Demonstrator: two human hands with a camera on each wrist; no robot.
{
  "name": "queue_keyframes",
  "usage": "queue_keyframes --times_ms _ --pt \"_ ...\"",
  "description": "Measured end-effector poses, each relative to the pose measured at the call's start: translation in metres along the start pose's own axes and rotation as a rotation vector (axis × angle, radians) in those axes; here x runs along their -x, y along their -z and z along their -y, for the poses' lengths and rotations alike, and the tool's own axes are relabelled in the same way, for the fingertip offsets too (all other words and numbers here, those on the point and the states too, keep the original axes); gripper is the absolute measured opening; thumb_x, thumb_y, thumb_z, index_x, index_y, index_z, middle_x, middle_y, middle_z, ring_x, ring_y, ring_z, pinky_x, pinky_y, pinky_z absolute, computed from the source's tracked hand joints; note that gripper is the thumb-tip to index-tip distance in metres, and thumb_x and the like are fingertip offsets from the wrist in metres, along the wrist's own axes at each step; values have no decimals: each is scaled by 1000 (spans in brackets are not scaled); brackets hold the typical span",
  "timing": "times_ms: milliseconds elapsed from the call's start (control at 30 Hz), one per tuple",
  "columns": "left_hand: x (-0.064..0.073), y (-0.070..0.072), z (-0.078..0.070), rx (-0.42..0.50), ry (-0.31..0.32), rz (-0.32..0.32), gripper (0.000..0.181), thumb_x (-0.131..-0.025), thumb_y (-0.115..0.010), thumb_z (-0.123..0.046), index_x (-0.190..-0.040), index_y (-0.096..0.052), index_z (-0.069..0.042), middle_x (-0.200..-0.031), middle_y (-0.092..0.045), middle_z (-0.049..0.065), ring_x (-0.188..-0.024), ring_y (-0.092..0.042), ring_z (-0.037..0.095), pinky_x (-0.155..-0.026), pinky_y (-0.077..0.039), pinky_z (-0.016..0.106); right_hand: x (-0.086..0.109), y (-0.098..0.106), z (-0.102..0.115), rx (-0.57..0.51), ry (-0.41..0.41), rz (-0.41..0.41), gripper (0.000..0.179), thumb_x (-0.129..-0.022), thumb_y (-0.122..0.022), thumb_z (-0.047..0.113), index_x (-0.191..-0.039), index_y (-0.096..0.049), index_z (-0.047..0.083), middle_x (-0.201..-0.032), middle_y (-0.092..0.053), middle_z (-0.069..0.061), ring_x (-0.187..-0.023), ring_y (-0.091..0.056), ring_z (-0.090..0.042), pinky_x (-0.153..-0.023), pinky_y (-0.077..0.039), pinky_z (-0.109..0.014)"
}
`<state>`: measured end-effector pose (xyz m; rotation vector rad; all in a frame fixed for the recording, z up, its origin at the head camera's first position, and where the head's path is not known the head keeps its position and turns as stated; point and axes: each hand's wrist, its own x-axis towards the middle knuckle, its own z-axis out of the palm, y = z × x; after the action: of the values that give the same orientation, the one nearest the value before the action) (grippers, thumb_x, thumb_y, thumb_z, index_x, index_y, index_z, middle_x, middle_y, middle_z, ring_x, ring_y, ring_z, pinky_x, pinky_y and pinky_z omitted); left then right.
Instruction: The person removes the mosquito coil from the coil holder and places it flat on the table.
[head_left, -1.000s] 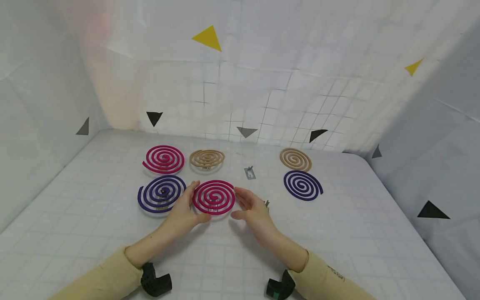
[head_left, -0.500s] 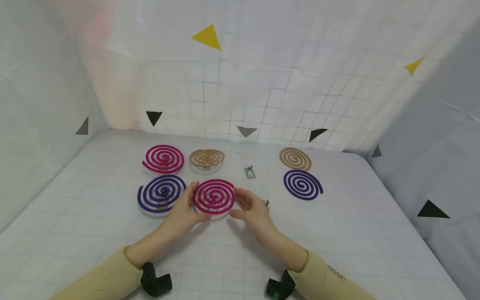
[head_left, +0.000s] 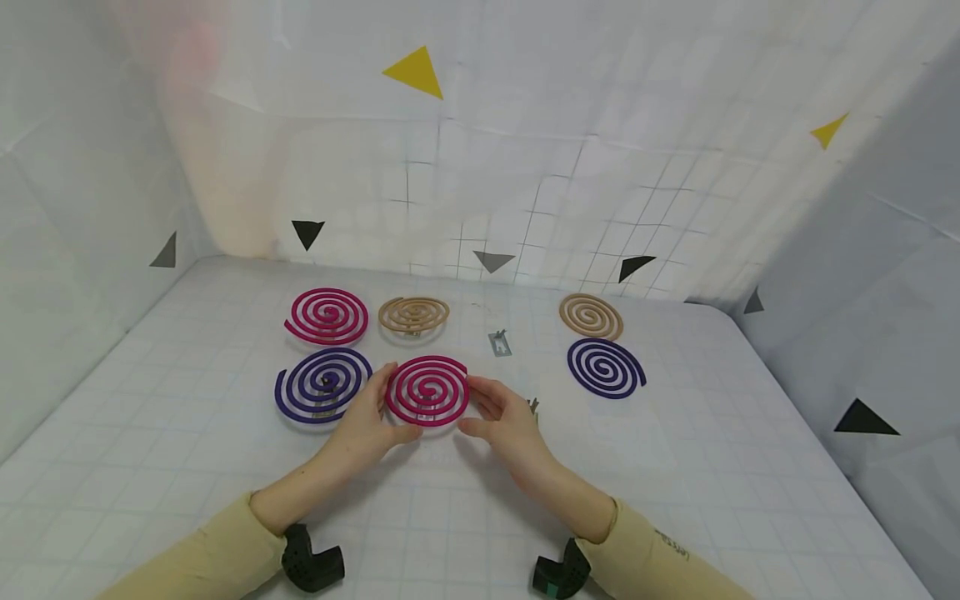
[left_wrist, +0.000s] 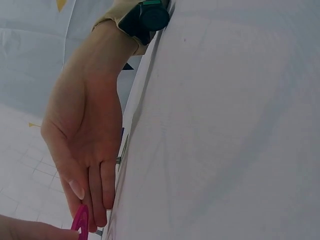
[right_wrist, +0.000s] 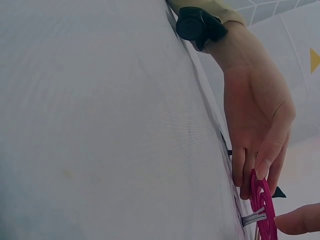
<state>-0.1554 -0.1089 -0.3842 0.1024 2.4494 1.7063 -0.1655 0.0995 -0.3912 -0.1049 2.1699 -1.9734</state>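
In the head view a pink mosquito coil [head_left: 428,392] lies level on a small metal stand [right_wrist: 254,217], above the white table. My left hand [head_left: 369,421] holds the coil's left rim, its thumb near the front edge. My right hand [head_left: 512,429] holds the right rim, fingers behind and thumb in front. The left wrist view shows my right palm and fingers around the coil's edge [left_wrist: 81,220]. In the right wrist view my left thumb meets the coil's rim. Close to my left hand sits a purple coil [head_left: 324,386] on its own stand.
Behind are a pink coil [head_left: 328,317] and a tan coil [head_left: 414,316]. A second tan coil [head_left: 591,317] and purple coil [head_left: 606,368] lie at the right. A bare metal stand [head_left: 499,342] lies mid-table. Another stand [head_left: 533,407] is partly hidden by my right hand.
Both hands and the pink coil stay almost in place. The whole head view has shifted very slightly upward.
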Motion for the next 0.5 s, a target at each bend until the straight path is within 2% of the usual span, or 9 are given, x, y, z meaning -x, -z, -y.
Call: queue_keyframes --times_ms 500 --pt "1 1 -2 37 -19 17 95 -81 -76 2 -156 -18 2 -163 -22 24 -151 -20 38 -120 -23 50 4 -2 7 -44 -13 20 63 -86 -65 -8 -146 -45 -4 -151 -47 -22 -142 -42 -35 -110 -40 -40"
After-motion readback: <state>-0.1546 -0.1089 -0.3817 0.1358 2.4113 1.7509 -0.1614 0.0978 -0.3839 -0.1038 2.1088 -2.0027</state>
